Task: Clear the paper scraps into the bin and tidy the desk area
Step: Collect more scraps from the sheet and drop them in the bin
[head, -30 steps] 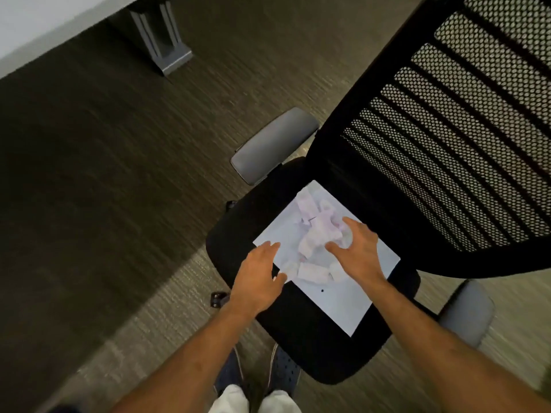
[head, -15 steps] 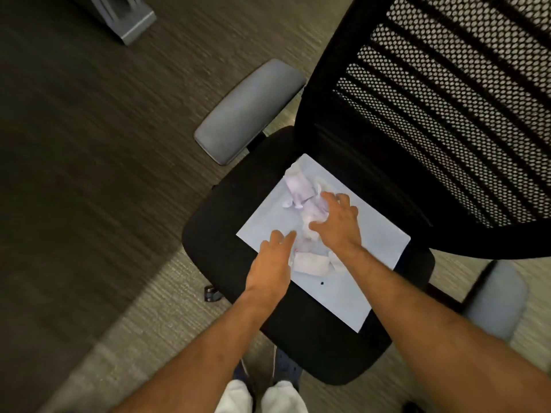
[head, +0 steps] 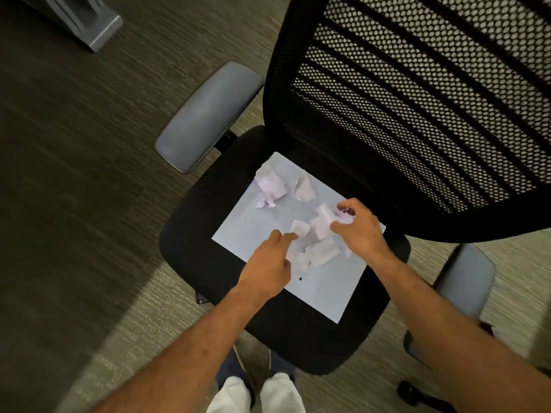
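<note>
A white sheet of paper [head: 253, 228] lies on the black seat of an office chair [head: 190, 222]. Several crumpled paper scraps rest on it: two [head: 271, 186] near its far corner, a cluster [head: 320, 253] in the middle between my hands. My left hand [head: 268, 263] lies on the sheet with fingers spread, fingertips touching the cluster. My right hand [head: 359, 226] curls its fingers around scraps [head: 323, 220] at the cluster's right side. No bin is in view.
The chair's mesh backrest [head: 417, 99] rises at the right, with grey armrests on the left [head: 205, 114] and right [head: 465, 281]. A grey desk foot [head: 89, 22] stands at the top left on dark carpet. My shoes [head: 256, 391] are under the seat's front edge.
My right hand has pulled back toward the sheet's right side, dragging scraps with it; two scraps stay at the far corner. My left hand has shifted slightly right.
</note>
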The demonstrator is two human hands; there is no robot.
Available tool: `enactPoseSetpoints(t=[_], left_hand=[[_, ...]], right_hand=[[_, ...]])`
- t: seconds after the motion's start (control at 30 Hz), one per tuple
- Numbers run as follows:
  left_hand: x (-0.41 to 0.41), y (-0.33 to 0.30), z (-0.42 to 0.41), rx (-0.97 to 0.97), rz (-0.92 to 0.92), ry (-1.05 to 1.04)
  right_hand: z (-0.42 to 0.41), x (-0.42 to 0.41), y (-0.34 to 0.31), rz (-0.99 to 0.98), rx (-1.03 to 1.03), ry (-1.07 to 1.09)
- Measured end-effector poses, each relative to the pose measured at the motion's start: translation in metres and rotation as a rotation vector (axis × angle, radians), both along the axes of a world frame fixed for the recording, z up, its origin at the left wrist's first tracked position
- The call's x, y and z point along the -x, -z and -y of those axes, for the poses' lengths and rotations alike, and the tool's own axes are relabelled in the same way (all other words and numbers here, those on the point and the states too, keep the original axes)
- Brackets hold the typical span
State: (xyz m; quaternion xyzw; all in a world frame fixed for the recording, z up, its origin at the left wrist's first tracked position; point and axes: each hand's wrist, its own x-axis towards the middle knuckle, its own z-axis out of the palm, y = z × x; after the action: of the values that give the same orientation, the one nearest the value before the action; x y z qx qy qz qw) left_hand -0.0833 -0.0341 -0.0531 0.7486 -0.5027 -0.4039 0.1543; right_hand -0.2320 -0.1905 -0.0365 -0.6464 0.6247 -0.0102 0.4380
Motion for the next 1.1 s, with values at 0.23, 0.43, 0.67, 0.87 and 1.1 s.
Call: enactPoseSetpoints(t=[0.23, 0.43, 0.67, 0.87, 1.1], left_hand=[[0.015, 0.015, 0.0, -0.083, 0.174, 0.111], [0.013, 0.023, 0.007, -0.062, 0.215, 0.086], [0.012, 0.032, 0.011, 0.015, 0.144, 0.1], [0.01, 0.025, 0.011, 0.125, 0.095, -0.11], [-0.02, -0.013, 0.005, 0.179, -0.16, -0.587]], right_hand=[[-0.034, 0.029, 0.011, -0.118, 0.023, -0.075], [-0.048, 0.025, 0.026, -0.112, 0.001, -0.039], [-0.055, 0.004, 0.039, 0.068, -0.058, 0.179], [-0.052, 0.005, 0.036, 0.159, -0.102, 0.344], [-0.053, -0.015, -0.008, 0.277, -0.109, 0.428]])
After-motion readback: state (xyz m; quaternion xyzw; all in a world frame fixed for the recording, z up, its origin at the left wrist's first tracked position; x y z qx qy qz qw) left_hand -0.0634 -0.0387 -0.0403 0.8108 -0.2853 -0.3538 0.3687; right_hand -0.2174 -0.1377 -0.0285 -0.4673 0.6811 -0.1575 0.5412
